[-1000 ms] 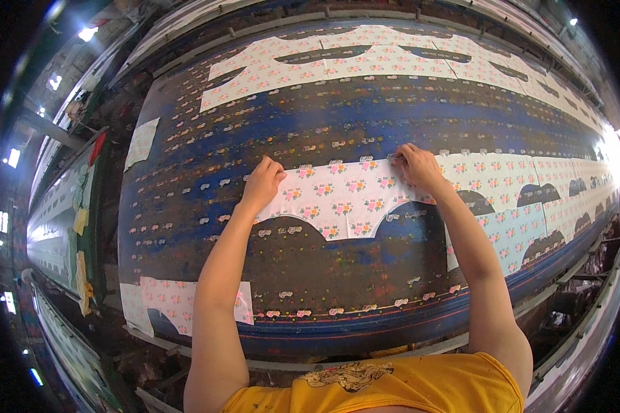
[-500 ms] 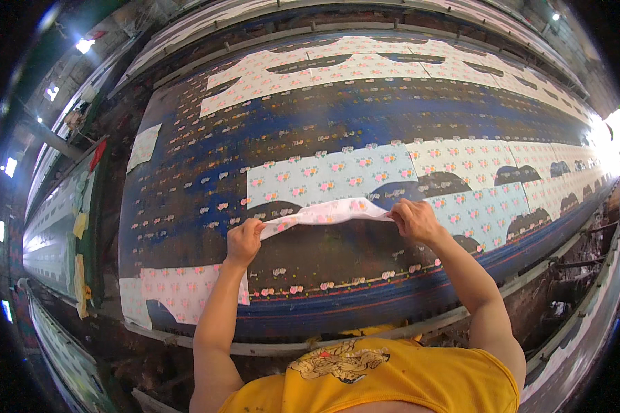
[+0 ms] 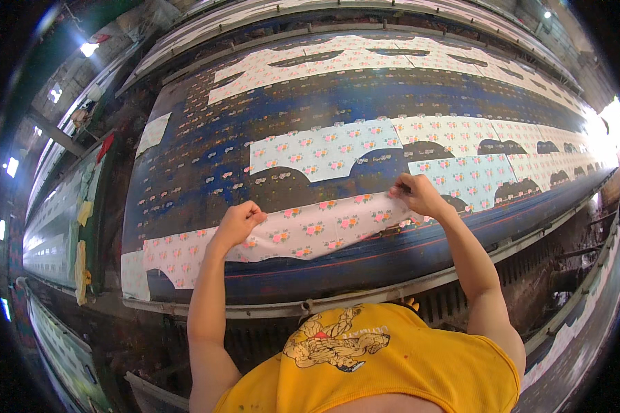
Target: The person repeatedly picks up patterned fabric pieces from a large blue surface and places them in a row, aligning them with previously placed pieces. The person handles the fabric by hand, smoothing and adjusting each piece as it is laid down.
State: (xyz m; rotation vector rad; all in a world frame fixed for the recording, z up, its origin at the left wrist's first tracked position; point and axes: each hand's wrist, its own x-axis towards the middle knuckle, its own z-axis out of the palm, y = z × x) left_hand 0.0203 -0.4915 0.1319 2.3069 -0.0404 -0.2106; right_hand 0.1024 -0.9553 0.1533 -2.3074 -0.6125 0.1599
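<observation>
Left fingers [image 3: 253,211] and right fingers [image 3: 399,186], pinched closed, hold a floral cloth [image 3: 320,228].

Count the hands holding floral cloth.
2: the left hand at the upper left corner of the pinkish cloth, the right hand at its upper right corner.

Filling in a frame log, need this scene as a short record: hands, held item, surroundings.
Left hand: pinches upper-left corner of pale pink floral piece
Right hand: pinches its upper-right corner
Held piece: stretched between hands, lower edge curved; table contact unclear
Just beyond: light-blue floral piece, lying flat
Surface: long dark table, stained blue and brown
</observation>
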